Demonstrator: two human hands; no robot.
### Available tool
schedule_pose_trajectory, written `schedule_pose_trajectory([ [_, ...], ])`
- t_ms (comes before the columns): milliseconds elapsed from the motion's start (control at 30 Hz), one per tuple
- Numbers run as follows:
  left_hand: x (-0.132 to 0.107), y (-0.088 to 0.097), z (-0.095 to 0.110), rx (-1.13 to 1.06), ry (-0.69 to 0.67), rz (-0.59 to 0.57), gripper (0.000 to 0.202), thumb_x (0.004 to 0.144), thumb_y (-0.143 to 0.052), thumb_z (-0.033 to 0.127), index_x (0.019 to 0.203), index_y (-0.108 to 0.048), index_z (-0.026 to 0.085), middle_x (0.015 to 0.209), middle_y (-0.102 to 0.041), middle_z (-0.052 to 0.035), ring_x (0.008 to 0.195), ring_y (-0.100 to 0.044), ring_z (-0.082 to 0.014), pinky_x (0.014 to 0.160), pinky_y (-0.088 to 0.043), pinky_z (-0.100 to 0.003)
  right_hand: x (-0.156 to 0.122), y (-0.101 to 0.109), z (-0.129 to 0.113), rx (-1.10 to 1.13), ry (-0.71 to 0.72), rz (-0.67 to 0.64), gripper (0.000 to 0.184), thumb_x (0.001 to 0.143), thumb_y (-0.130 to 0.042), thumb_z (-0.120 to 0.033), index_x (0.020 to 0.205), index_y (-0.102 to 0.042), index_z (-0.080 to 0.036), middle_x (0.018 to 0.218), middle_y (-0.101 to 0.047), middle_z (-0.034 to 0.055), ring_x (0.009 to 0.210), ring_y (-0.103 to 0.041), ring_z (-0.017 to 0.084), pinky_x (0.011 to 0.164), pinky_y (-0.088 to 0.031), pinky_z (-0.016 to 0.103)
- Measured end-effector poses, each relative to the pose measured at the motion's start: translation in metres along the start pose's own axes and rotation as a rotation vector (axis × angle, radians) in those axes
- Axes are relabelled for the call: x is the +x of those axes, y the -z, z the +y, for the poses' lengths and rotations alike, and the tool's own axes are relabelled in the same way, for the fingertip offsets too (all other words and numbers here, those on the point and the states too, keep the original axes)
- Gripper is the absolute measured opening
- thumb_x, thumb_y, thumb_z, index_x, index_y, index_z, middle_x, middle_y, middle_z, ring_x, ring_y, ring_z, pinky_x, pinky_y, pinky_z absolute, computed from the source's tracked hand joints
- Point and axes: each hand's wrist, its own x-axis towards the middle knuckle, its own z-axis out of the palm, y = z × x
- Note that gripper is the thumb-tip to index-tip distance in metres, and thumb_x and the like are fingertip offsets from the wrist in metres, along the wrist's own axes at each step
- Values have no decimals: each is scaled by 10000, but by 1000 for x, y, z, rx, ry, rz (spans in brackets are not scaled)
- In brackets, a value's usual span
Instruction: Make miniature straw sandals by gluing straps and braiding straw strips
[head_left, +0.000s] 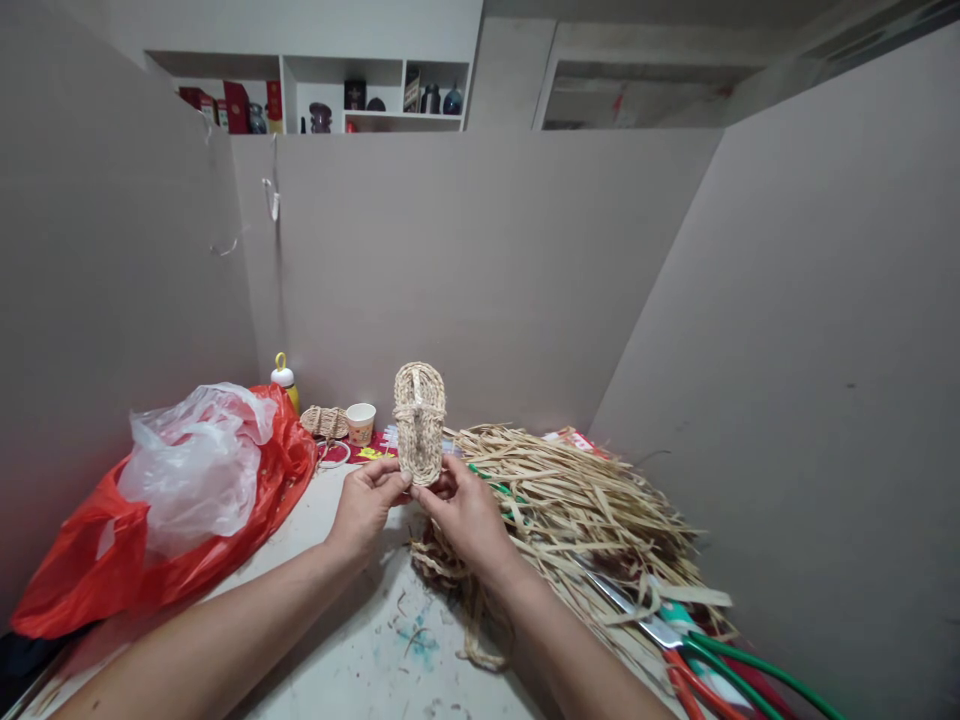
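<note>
A small woven straw sandal [419, 420] stands upright above the table, toe end up, with a strap across its upper part. My left hand [366, 505] pinches its lower left edge. From the other side my right hand [466, 512] grips the lower right edge, fingers closed on the weave. Both forearms reach in from the bottom of the view. A big heap of dry straw strips [577, 510] lies just right of and under my right hand.
A red plastic bag [90, 560] with a clear bag [195, 465] on it fills the table's left side. At the back stand a yellow bottle [285, 380], another woven piece [324, 421] and a paper cup [361, 422]. Scissors [720, 665] with green and red handles lie bottom right. Grey partition walls close in.
</note>
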Motion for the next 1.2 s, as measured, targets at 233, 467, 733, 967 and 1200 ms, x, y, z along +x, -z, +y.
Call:
schedule_pose_trajectory([
  [233, 5, 5, -4, 7, -10, 10, 292, 599, -800, 298, 821, -709, 132, 785, -705, -50, 674, -619, -133, 660, -500, -259, 3, 6, 0, 1, 17, -62, 268, 728, -601, -233, 990, -657, -217, 664, -656, -11, 596, -581, 153, 595, -456, 260],
  [467, 6, 5, -4, 31, -10, 7, 288, 596, -796, 307, 805, -703, 131, 763, -682, -34, 648, -601, -127, 635, -501, -262, 9, 15, -12, 281, -204, 19, 333, 649, -701, -421, 851, -701, -156, 713, -688, 39, 614, -601, 175, 539, -450, 274],
  [733, -2, 1, -1, 67, -8, -41, 245, 596, -790, 291, 775, -700, 150, 702, -660, -7, 636, -586, -128, 617, -494, -256, 13, 21, -1, 353, -231, 67, 331, 579, -763, -460, 686, -696, -154, 548, -608, -2, 506, -507, 131, 472, -392, 242],
  [967, 1, 1, 8, 54, -50, -114, 317, 667, -749, 290, 948, -706, 149, 901, -719, -62, 773, -634, -166, 712, -485, -267, 10, 20, -1, 348, -217, -113, 266, 639, -747, -403, 706, -709, -149, 590, -618, -8, 526, -514, 108, 495, -415, 224],
  [1200, 1, 0, 6, 62, -69, -180, 306, 678, -743, 280, 951, -721, 141, 917, -727, -82, 796, -645, -194, 782, -476, -308, 13, 36, -16, 403, -253, -10, 344, 631, -748, -444, 809, -734, -151, 740, -701, 59, 653, -619, 157, 553, -461, 243],
])
